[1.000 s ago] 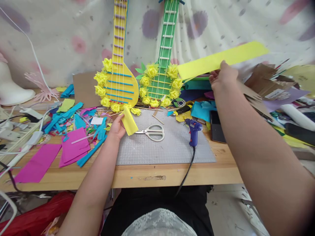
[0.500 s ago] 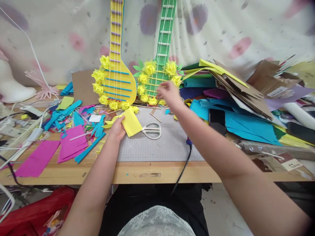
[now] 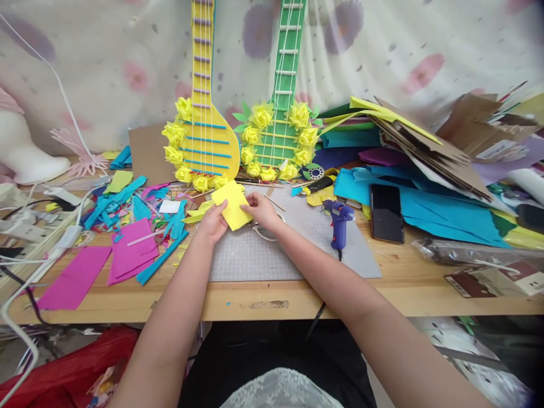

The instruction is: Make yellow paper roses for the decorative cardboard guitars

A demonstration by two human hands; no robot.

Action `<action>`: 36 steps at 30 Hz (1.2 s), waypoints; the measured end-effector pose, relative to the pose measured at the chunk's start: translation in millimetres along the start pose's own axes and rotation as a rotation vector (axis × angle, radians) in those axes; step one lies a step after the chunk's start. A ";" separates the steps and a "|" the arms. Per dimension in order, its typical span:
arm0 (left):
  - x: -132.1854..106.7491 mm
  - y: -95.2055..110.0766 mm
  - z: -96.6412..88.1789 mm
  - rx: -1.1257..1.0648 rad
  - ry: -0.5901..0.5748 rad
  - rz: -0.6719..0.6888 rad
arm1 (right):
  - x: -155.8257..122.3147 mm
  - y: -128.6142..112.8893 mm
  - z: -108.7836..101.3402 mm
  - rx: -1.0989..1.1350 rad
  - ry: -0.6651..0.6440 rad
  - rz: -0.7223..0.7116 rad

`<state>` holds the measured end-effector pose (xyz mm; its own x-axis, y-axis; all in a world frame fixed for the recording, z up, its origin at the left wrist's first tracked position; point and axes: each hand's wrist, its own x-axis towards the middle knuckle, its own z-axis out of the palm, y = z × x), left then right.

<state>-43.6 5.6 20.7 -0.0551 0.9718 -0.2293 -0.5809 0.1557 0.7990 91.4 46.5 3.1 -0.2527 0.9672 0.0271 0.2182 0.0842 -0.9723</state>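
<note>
A square of yellow crepe paper (image 3: pixel 232 206) is held over the grey cutting mat (image 3: pixel 246 258). My left hand (image 3: pixel 214 222) grips its left edge, and the fingers of my right hand (image 3: pixel 261 208) pinch its right edge. White-handled scissors (image 3: pixel 267 233) lie on the mat, partly hidden under the paper and my right hand. Behind my hands stand a yellow paper pipa-shaped instrument (image 3: pixel 208 144) and a green one (image 3: pixel 278 136), both trimmed with yellow paper flowers. More yellow paper strips (image 3: pixel 196 214) lie beside my left hand.
A blue glue gun (image 3: pixel 339 224) stands on the mat's right side. Farther right are a black phone (image 3: pixel 386 212), blue paper (image 3: pixel 442 218) and stacked cardboard (image 3: pixel 419 141). Magenta sheets (image 3: pixel 132 249), scraps and white cables (image 3: pixel 70 235) cover the left side.
My right hand has come down from the green instrument's flowers to the yellow paper and now grips its right edge. The glue gun has come into plain view.
</note>
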 end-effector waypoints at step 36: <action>33.2 -12.2 7.1 0.457 0.053 0.336 | 26.3 20.8 -8.7 0.082 0.061 -0.192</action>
<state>-32.6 37.2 7.3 -0.2236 0.9728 0.0604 -0.1152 -0.0879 0.9894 97.5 75.8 -14.5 -0.2244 0.9482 0.2250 0.0938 0.2508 -0.9635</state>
